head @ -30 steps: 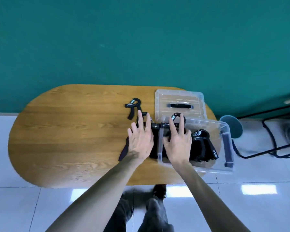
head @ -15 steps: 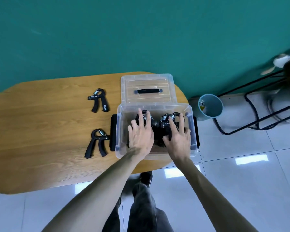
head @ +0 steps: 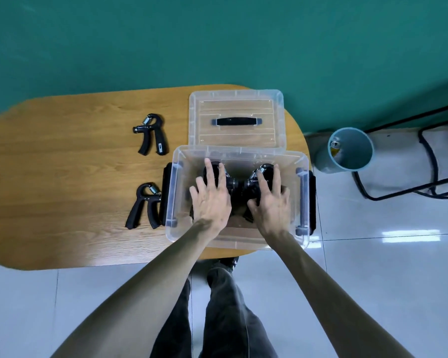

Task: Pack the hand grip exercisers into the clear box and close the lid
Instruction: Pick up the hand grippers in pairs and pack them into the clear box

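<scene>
while the person's dark trouser legs (head: 217, 313) fill the bottom of the view over the pale tiled floor (head: 373, 280), both bare forearms reach up into the clear box (head: 175, 202), which sits at the near right end of the wooden table (head: 62, 189). inside it, the left hand (head: 212, 200) lies palm-down with fingers spread flat over a black exerciser (head: 217, 174), and the right hand (head: 269, 202) rests the same way, fingers splayed, on the second boxed exerciser (head: 265, 173); neither hand is curled in a grasp. their knobs meet between the two hands. just left of the box, touching its black side latch (head: 165, 192), lies the near loose exerciser (head: 142, 206). farther back on the table, apart from the box, lies the far loose exerciser (head: 151, 134). behind the box, the clear lid (head: 237, 118) lies flat on the table with its black handle up. to the right, on the floor, stands a teal bin (head: 349, 149) beside a black metal frame (head: 404, 182), and the green wall (head: 217, 40) closes the scene.
</scene>
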The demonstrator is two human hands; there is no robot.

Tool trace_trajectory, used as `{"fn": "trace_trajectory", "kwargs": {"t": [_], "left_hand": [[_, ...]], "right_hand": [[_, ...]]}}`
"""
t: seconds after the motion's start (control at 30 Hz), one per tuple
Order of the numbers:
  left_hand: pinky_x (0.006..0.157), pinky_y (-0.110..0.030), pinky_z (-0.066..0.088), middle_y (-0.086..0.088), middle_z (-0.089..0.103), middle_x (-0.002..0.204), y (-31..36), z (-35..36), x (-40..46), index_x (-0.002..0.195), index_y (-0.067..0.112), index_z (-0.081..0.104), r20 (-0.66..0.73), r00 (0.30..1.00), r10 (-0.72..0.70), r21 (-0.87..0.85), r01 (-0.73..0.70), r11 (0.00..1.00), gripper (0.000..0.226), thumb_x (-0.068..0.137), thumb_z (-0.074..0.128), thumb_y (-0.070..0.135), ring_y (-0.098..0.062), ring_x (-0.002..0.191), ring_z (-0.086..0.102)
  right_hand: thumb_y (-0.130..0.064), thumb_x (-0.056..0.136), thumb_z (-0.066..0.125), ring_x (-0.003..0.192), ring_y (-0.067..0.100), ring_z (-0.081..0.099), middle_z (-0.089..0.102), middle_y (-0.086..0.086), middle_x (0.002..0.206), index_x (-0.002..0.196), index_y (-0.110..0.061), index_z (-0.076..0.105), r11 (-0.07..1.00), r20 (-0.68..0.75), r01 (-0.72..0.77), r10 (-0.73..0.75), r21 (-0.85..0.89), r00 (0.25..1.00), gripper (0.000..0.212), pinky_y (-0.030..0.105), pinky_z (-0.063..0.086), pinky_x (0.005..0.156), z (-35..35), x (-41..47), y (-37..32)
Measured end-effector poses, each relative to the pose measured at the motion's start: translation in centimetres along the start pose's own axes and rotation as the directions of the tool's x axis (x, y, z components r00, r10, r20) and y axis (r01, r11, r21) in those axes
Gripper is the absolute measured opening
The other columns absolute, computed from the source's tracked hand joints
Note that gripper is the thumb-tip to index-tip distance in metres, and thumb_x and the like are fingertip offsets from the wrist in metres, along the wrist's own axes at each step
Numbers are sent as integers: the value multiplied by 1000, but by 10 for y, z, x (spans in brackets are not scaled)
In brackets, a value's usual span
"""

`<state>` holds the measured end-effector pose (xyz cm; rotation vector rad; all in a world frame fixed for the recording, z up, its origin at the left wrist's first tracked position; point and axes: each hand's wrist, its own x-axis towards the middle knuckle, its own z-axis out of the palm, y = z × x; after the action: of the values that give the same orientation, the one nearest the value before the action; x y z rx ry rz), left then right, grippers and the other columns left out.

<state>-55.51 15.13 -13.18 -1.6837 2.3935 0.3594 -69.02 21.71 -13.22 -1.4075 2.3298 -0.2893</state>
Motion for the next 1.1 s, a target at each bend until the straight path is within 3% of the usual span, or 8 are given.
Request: {"fn": "trace_trajectory", "kwargs": {"t": [0.2,0.27,0.43,0.57,0.77,0.87,1.1], "left_hand": [[85,-46,36,-19,-12,169,5,4,1,163,17,4,14,999,-41,12,41,999,79,99,49,23,-34,109,43],[86,-47,37,-17,-12,169,4,5,1,163,19,6,9,999,-42,-11,42,999,76,101,47,29,-34,113,43],[100,-53,38,-14,-8,171,-2,5,5,162,18,14,-16,998,-53,-69,52,996,70,102,38,45,-38,142,30],[110,-53,33,-12,11,170,-9,0,4,160,15,18,-28,999,-37,-85,35,996,66,104,31,46,-34,151,23],[115,-51,29,-12,39,157,-19,-25,5,156,11,30,-130,991,-30,-115,15,993,60,104,30,42,-31,148,29],[114,-51,31,-12,35,161,-35,-41,4,157,11,26,-157,987,-10,-110,-7,994,60,106,25,41,-32,150,27],[115,-51,31,-13,11,170,-109,-64,-3,161,10,15,-185,981,-67,-126,44,991,63,107,19,43,-32,155,16]], "right_hand": [[-19,81,67,101,43,49,12,13,168,154,-21,33,998,17,38,-37,-45,999,81,53,50,86,7,3,2],[-22,81,66,113,45,49,12,12,168,154,-22,33,997,31,39,-37,-65,999,80,54,48,93,7,3,2],[-35,85,62,139,47,35,17,15,166,150,-18,39,991,-2,18,-18,-131,1000,71,59,39,103,2,5,-4],[-38,94,55,140,44,34,29,16,161,147,-15,41,991,-71,6,-16,-136,997,59,59,36,106,-1,8,-6],[-38,95,49,124,43,45,51,19,135,135,-15,48,991,-174,56,-77,-120,982,46,57,43,96,-10,10,-33],[-42,97,47,119,45,46,48,19,137,136,-22,48,984,-154,115,-135,-135,979,44,56,43,94,-19,14,-56],[-43,104,41,133,42,36,36,11,155,145,-32,43,953,-113,223,-250,-203,962,43,57,40,99,-24,14,-119]]}}
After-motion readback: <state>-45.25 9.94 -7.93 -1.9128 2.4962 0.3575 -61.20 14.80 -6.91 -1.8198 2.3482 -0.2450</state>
